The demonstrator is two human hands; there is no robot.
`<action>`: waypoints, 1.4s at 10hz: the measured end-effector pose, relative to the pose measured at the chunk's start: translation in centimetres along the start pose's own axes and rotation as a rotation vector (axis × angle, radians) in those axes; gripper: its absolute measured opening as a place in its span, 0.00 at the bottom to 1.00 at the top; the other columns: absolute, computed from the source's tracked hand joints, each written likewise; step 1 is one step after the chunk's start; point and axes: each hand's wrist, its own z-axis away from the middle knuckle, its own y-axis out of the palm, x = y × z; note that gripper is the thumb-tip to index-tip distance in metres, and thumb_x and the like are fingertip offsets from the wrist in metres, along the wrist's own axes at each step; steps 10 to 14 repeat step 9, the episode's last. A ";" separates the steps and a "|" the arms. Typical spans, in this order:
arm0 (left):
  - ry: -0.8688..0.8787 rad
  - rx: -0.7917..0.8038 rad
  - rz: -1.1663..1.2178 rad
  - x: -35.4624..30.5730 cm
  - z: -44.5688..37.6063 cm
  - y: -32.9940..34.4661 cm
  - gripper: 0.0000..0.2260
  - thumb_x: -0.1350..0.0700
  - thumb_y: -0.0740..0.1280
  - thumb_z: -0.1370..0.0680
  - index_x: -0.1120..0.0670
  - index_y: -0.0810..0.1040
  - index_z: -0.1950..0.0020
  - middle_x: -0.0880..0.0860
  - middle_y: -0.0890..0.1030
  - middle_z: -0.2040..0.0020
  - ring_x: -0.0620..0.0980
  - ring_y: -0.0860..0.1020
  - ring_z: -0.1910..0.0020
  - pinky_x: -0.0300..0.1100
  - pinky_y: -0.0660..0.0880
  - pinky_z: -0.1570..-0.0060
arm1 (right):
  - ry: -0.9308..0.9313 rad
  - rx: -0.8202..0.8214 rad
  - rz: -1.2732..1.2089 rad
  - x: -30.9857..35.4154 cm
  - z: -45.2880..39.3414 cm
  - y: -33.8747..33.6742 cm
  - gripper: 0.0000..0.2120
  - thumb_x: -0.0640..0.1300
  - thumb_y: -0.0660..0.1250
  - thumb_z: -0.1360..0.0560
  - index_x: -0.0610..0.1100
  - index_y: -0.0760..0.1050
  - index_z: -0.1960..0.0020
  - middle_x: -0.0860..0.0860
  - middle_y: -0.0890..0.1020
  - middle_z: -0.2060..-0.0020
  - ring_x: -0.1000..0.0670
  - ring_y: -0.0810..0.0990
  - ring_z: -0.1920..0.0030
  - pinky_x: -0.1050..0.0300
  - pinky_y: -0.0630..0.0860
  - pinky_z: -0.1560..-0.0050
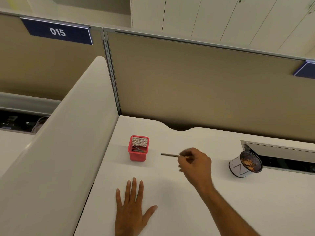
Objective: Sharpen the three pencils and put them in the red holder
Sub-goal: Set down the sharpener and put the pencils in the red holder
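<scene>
A red mesh holder (138, 155) stands on the white desk (170, 193), left of centre, with pencils lying inside it near its bottom. My right hand (195, 163) pinches a pencil (169, 155) that points left toward the holder, its tip a short way right of the holder's rim and above the desk. My left hand (132, 210) lies flat on the desk, palm down, fingers spread, holding nothing.
A black mesh cup (245, 165) with a white label holds brown shavings at the right. Behind it is a recessed cable slot (279, 155). A white side divider (59, 150) borders the desk on the left, a tan partition (204, 86) at the back.
</scene>
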 end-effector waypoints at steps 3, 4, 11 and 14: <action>-0.014 -0.051 0.037 -0.3 -0.3 -0.2 0.44 0.23 0.54 0.32 0.52 0.65 0.26 0.56 0.60 0.23 0.51 0.40 0.22 0.68 0.55 0.31 | -0.194 0.108 0.180 3.0 -2.8 7.1 0.04 0.42 0.70 0.27 0.47 0.80 0.52 0.57 0.80 0.65 0.58 0.80 0.66 0.71 0.75 0.63; -0.007 -0.050 0.042 -0.3 -0.5 -0.1 0.44 0.23 0.54 0.33 0.51 0.63 0.26 0.56 0.64 0.24 0.53 0.47 0.24 0.69 0.57 0.32 | -0.176 0.134 0.242 2.1 -3.8 9.0 0.05 0.43 0.69 0.25 0.47 0.80 0.50 0.56 0.82 0.61 0.60 0.77 0.67 0.72 0.75 0.62; 0.003 -0.111 0.062 -0.3 -0.9 0.5 0.45 0.22 0.55 0.34 0.51 0.67 0.27 0.53 0.52 0.22 0.52 0.39 0.22 0.69 0.57 0.33 | -0.112 0.274 0.470 0.3 -5.2 12.8 0.14 0.48 0.67 0.23 0.48 0.79 0.39 0.50 0.84 0.44 0.50 0.84 0.51 0.55 0.79 0.44; 0.003 -0.111 0.062 -0.3 -0.9 0.5 0.45 0.22 0.55 0.34 0.51 0.67 0.27 0.53 0.52 0.22 0.52 0.39 0.22 0.69 0.57 0.33 | -0.112 0.274 0.470 0.3 -5.2 12.8 0.14 0.48 0.67 0.23 0.48 0.79 0.39 0.50 0.84 0.44 0.50 0.84 0.51 0.55 0.79 0.44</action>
